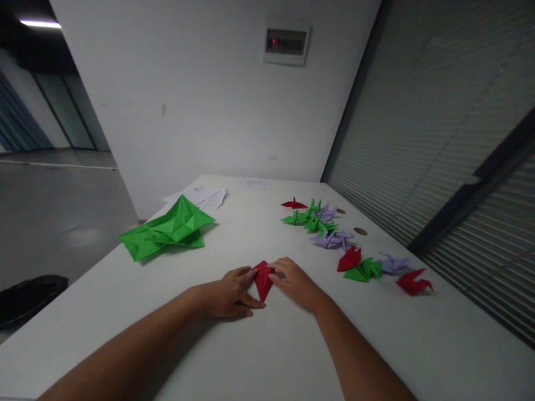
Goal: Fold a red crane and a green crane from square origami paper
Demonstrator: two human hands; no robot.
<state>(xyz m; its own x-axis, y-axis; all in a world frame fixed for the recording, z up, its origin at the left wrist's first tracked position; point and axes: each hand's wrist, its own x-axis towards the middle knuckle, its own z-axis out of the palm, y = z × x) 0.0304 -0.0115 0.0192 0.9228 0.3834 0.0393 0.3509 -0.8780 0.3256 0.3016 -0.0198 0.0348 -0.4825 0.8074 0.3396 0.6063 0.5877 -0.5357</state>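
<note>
A small red kite-shaped piece of folded paper (263, 281) lies on the white table between my hands, its narrow point towards me. My left hand (229, 294) holds it from the left, with one fingertip at the upper left edge and another digit at the bottom point. On the other side, my right hand (295, 281) grips the upper right edge, thumb and bent fingers close together. Creases run along the paper's length. Parts of its side edges are hidden under my fingertips.
Creased green paper sheets (171, 231) lie at the left. Along the right stand several folded cranes, among them a green one (365, 270), a purple one (332, 239) and a red one (413, 282). White papers (204, 196) lie farther back. A black bin bag (31, 298) is beside the table.
</note>
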